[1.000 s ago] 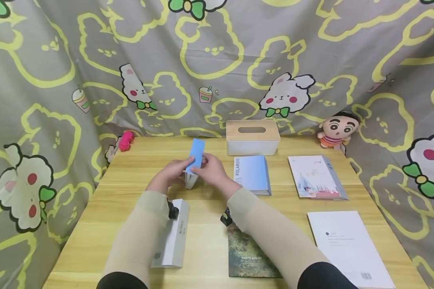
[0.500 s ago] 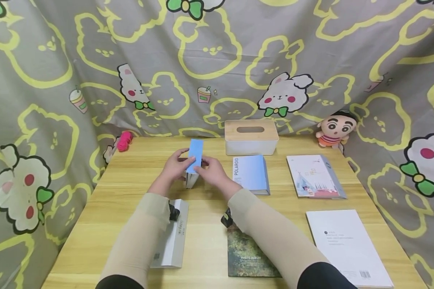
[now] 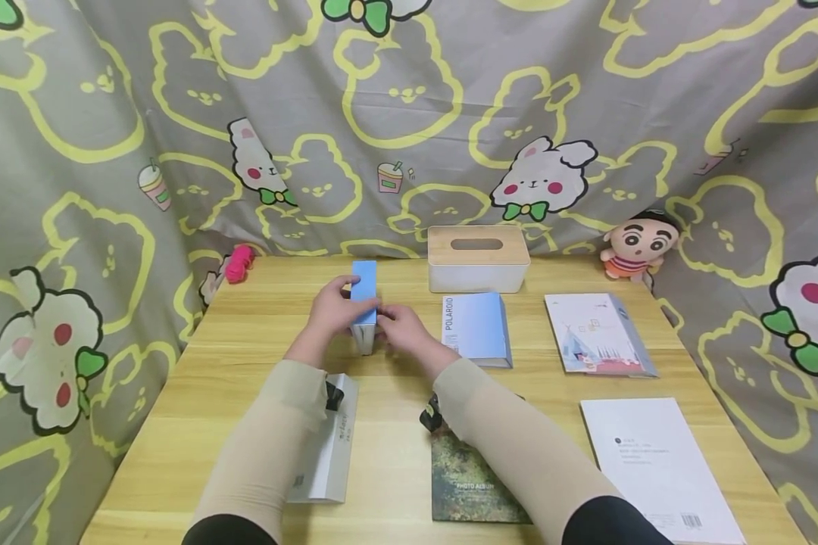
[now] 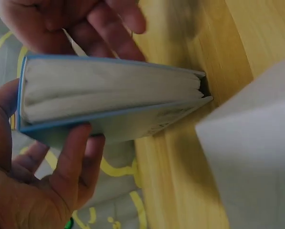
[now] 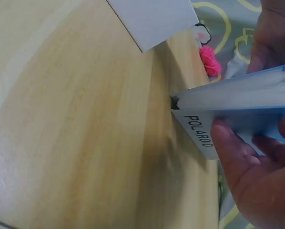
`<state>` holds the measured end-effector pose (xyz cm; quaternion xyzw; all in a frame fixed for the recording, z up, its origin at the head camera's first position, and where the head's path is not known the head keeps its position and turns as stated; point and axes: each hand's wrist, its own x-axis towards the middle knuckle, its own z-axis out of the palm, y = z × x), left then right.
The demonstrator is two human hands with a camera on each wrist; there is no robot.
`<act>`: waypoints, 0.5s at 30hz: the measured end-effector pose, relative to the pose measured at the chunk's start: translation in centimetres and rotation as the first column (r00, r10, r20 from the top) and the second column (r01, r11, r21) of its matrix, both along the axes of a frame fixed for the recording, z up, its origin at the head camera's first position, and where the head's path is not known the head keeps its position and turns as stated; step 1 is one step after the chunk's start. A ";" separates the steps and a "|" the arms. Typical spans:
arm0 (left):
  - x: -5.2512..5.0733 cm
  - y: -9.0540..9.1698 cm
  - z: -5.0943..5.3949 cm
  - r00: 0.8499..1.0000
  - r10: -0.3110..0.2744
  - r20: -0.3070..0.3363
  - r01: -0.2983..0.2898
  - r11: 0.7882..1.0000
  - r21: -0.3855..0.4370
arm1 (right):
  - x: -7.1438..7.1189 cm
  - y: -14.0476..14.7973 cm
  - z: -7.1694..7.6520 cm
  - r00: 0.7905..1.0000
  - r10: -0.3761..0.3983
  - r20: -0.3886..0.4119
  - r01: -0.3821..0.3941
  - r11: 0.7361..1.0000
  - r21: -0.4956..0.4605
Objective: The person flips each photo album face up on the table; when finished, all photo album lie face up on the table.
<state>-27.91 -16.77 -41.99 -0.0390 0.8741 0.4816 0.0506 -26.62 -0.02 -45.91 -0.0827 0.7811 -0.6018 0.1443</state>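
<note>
A small blue photo album [image 3: 364, 291] stands upright on its open edge, spine up, at the back middle of the table. My left hand [image 3: 332, 312] grips it, thumb across the spine and fingers on the left cover. In the left wrist view the album's white page ends [image 4: 109, 88] show between its covers. My right hand [image 3: 404, 330] is at the right side. In the right wrist view its fingers [image 5: 223, 138] rest lightly against the cover lettered POLAROID [image 5: 197, 131], without closing round the album.
A similar blue POLAROID album [image 3: 477, 329] lies right of my hands. Behind it stands a tissue box [image 3: 479, 261]. A grey-white album [image 3: 327, 454] and a dark photo album [image 3: 473, 481] lie nearer. Two pale books [image 3: 596, 333] [image 3: 657, 462], a doll [image 3: 641, 246] and pink yarn [image 3: 238, 263] sit around.
My right thumb has left the blue spine, and the right hand has slid down beside the cover. The album has turned slightly more upright in my left hand, whose thumb now crosses the spine.
</note>
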 end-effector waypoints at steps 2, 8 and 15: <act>0.1 0.3 0.2 1.000 0.010 -0.005 -0.010 0.999 -0.049 | 0.0 0.1 -0.5 1.000 0.001 0.029 -0.001 1.000 -0.004; 0.2 0.9 0.4 0.997 0.071 0.001 -0.071 0.989 -0.129 | 0.0 0.3 -1.4 0.989 0.042 0.141 -0.040 0.999 -0.018; 0.3 0.0 0.1 0.991 0.134 0.021 -0.132 0.988 -0.086 | -0.2 0.4 -1.8 0.993 0.047 0.112 -0.052 0.998 0.045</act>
